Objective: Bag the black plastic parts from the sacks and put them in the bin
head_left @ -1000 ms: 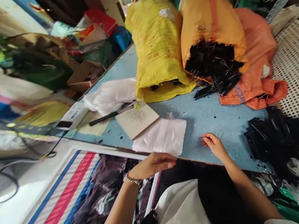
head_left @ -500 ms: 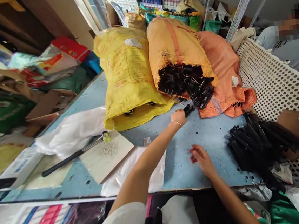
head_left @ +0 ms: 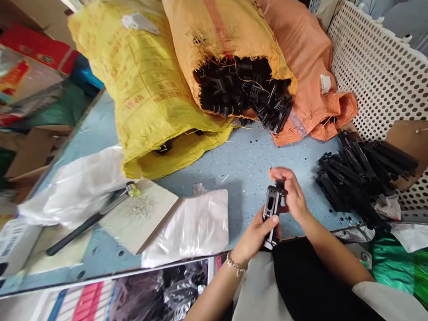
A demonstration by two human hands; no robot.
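Close to my body, just over the table's front edge, my left hand [head_left: 257, 234] is closed around the lower half of a long black plastic part [head_left: 270, 205] with an oval slot in its face. The part is tilted, its upper end pointing away from me. My right hand [head_left: 295, 195] curls its fingers and thumb around that upper end; whether a smaller piece is also in it I cannot make out. Similar black parts [head_left: 245, 87] spill from the mouth of an orange-yellow woven sack [head_left: 219, 23]. A heap of longer black pieces [head_left: 359, 172] lies to the right.
A yellow sack [head_left: 146, 81] and an orange sack [head_left: 302, 56] flank the middle one. On the left lie a hammer [head_left: 91, 220], a pale board [head_left: 157, 201] and clear plastic bags [head_left: 201, 222]. A white perforated basket [head_left: 391, 78] stands at the right; a person sits beyond it.
My left hand has drawn back from the sack's mouth towards my body, bringing the black part. My right hand has come to its upper end. The view has tilted down.
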